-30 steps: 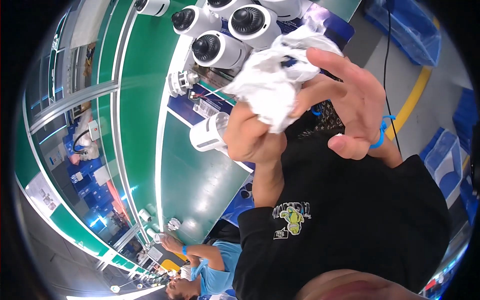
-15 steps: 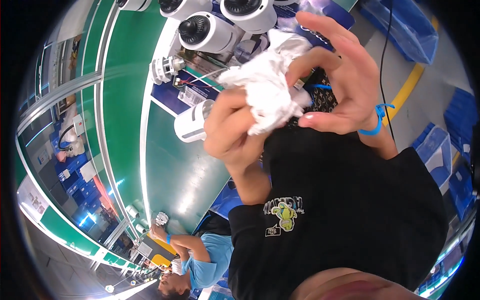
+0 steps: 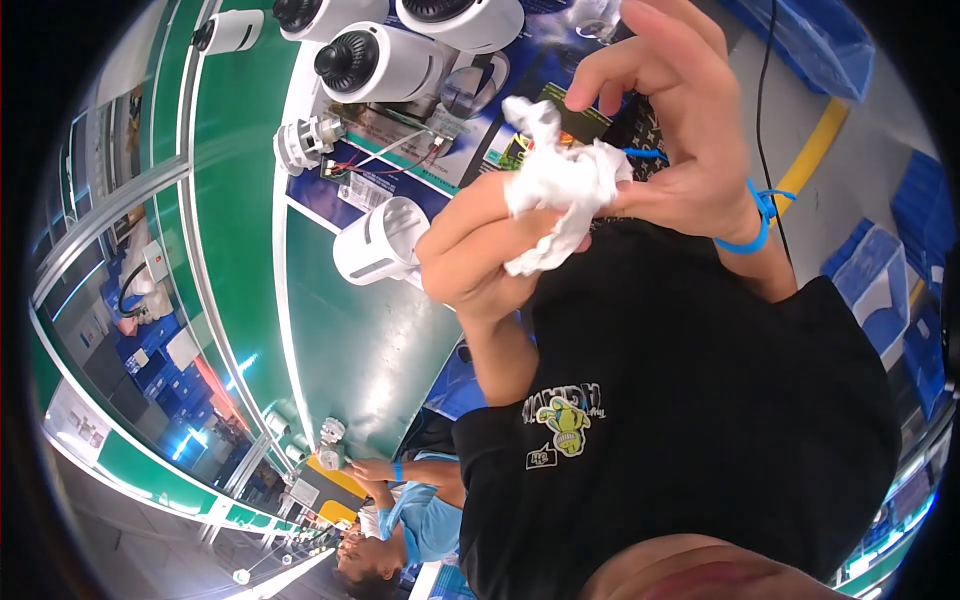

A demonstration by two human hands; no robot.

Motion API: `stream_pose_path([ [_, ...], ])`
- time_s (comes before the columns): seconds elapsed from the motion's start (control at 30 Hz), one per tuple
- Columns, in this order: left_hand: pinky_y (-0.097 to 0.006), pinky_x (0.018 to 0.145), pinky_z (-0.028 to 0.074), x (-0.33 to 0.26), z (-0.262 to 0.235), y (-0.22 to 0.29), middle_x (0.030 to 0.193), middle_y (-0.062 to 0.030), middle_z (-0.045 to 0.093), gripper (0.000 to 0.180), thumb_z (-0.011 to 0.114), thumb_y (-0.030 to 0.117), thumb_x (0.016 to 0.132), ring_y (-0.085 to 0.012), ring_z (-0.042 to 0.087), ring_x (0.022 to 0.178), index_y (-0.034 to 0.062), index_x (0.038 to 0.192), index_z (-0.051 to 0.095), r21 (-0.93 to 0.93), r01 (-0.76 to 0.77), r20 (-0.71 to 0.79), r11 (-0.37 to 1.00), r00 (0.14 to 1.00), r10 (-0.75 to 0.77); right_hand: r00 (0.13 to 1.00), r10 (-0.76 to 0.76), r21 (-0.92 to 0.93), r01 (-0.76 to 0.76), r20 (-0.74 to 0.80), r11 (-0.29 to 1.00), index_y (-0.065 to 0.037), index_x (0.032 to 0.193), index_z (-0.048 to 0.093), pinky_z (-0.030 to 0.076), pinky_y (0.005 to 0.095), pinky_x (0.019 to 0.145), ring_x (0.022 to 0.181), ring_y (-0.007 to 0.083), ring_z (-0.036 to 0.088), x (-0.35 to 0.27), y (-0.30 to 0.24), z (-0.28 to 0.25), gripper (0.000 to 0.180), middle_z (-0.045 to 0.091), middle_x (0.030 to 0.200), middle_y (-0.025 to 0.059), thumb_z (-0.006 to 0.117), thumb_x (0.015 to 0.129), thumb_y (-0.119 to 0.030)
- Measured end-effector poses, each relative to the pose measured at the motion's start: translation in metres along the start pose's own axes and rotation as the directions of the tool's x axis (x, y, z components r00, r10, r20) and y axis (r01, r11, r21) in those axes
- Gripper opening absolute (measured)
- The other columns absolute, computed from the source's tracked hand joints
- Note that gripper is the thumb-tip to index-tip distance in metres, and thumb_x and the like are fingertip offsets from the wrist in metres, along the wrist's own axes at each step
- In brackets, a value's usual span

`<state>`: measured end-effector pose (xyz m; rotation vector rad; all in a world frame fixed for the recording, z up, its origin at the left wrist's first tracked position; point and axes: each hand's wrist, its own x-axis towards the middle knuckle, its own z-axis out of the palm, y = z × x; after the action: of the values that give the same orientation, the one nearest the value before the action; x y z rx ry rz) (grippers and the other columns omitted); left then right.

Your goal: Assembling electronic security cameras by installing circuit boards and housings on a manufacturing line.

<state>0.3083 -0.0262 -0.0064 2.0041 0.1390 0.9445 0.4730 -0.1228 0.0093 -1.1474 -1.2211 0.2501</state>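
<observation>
A crumpled white cloth (image 3: 565,185) hangs in front of my chest, its folds over the fingers of my left hand (image 3: 470,250), which is closed on it. My right hand (image 3: 690,150) faces it from the other side, a blue band round its wrist. The right thumb reaches the cloth's edge, while the forefinger curves above, apart from both thumb and cloth. Whether something clear lies under the cloth, I cannot tell. Beside my left hand a white cylindrical housing (image 3: 372,243) lies with its hollow end toward me.
White cameras with black ribbed tops (image 3: 385,65) crowd the table's far part. A small white module (image 3: 300,145) with thin wires lies on blue printed packaging (image 3: 375,190). To the left runs a green worktop (image 3: 370,345). A co-worker (image 3: 425,510) sits farther along. Blue lined crates (image 3: 815,45) stand right.
The cloth has bunched up smaller, and my right forefinger has moved off it. My view has shifted slightly, so the table things appear farther left. The co-worker's hands have moved.
</observation>
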Motion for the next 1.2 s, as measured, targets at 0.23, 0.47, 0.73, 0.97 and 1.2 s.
stream_pose_path([
  [0.23,-0.029,0.067,0.045,-0.015,0.016,-0.008,0.082,-0.0149,0.065,0.033,0.083,0.021,0.065,-0.0219,0.061,0.074,-0.0035,0.080,0.067,-0.168,0.128,-0.449,0.977,0.873,-0.191,0.996,-0.051,-0.029,0.049,-0.075,0.998,0.002,0.137,0.033,0.046,0.0259,0.063,0.080,0.0219,0.063,-0.002,0.005,-0.003,0.096,0.024,0.142,0.0248,0.087,0.064,-0.028],
  [0.47,-0.046,0.081,0.054,-0.016,0.016,-0.009,0.104,-0.0172,0.063,0.062,0.077,0.034,0.077,-0.0308,0.064,0.091,-0.0087,0.115,0.053,-0.550,0.206,-0.330,0.809,0.836,-0.438,0.992,0.123,0.108,-0.125,0.022,0.986,0.001,0.136,0.036,0.049,0.0291,0.070,0.092,0.0238,0.061,-0.001,0.008,-0.010,0.088,0.027,0.141,0.0232,0.084,0.067,-0.027],
  [0.73,-0.027,0.069,0.048,-0.011,0.022,-0.015,0.089,-0.0095,0.064,0.025,0.082,0.006,0.066,-0.0179,0.061,0.077,-0.0003,0.086,0.069,-0.139,0.266,-0.195,0.954,0.937,-0.290,0.985,0.018,0.088,-0.034,0.172,0.996,0.000,0.088,0.065,0.050,0.0237,0.065,0.084,0.0177,0.063,-0.023,0.053,0.006,0.020,0.063,0.106,0.0086,0.066,0.070,0.009],
  [0.97,-0.028,0.070,0.049,-0.021,0.002,-0.023,0.095,-0.0071,0.062,0.031,0.083,0.008,0.062,-0.0181,0.061,0.083,0.0042,0.090,0.072,-0.236,0.313,0.112,0.920,0.949,-0.294,0.940,0.048,0.153,-0.105,0.337,0.983,-0.003,0.083,0.061,0.044,0.0185,0.054,0.068,0.0067,0.055,-0.026,0.055,0.002,0.019,0.058,0.119,0.0092,0.074,0.070,0.002],
  [1.2,-0.029,0.073,0.048,-0.026,0.011,-0.026,0.097,-0.0085,0.061,0.044,0.086,0.015,0.060,-0.0199,0.061,0.085,0.0026,0.098,0.070,-0.276,0.396,0.155,0.876,0.917,-0.366,0.915,0.158,0.204,-0.247,0.372,0.947,-0.005,0.114,0.057,0.044,0.0160,0.053,0.072,0.0041,0.058,-0.030,0.055,0.013,0.046,0.054,0.125,0.0078,0.078,0.072,-0.005],
])
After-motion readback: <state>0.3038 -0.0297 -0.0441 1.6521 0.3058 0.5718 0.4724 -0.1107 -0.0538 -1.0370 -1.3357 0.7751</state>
